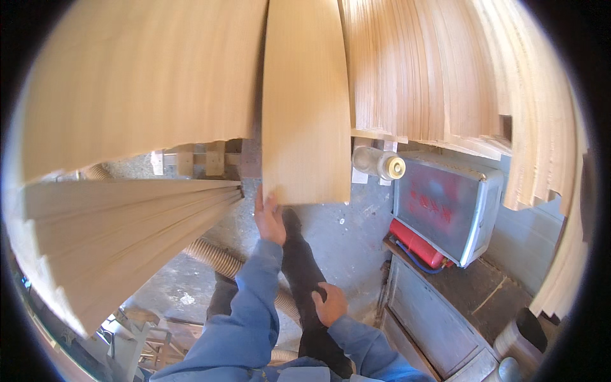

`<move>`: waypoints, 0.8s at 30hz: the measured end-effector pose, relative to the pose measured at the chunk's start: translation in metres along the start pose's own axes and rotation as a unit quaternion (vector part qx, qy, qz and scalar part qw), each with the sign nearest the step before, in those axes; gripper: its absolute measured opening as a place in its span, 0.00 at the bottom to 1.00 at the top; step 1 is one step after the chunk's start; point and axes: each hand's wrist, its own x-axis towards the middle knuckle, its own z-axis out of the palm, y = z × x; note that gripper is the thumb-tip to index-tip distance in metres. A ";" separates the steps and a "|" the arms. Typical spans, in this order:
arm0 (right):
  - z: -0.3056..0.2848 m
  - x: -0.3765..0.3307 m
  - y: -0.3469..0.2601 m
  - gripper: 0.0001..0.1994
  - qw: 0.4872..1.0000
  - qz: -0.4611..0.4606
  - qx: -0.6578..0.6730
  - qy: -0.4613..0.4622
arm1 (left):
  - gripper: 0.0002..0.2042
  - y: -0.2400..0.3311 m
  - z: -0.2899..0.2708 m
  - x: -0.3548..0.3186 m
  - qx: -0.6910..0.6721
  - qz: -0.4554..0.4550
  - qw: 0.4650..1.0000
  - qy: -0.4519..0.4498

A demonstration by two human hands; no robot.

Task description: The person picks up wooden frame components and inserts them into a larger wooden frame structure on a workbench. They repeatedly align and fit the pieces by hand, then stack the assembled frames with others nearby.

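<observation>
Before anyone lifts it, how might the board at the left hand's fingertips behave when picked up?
The board is probably stiff: no sag shows. Its smooth-looking face may slide easily. Long, it could tip if lifted at the left hand alone.

Board [307,102]: was long, pale, smooth-faced
Pose: lay broad face up, pointing away
Near end: jutted between two wood stacks [146,83]
</observation>
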 end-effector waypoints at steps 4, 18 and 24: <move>0.026 0.002 0.055 0.17 0.994 0.029 0.065 0.077 | 0.31 0.017 -0.013 -0.066 0.013 -0.054 0.998 0.039; -0.083 0.158 0.049 0.29 0.903 -0.157 0.380 -0.125 | 0.27 0.078 -0.063 -0.254 0.277 0.089 0.955 -0.052; -0.071 0.127 0.060 0.22 0.826 -0.071 0.511 -0.227 | 0.25 0.117 -0.068 -0.291 0.144 -0.129 0.977 -0.084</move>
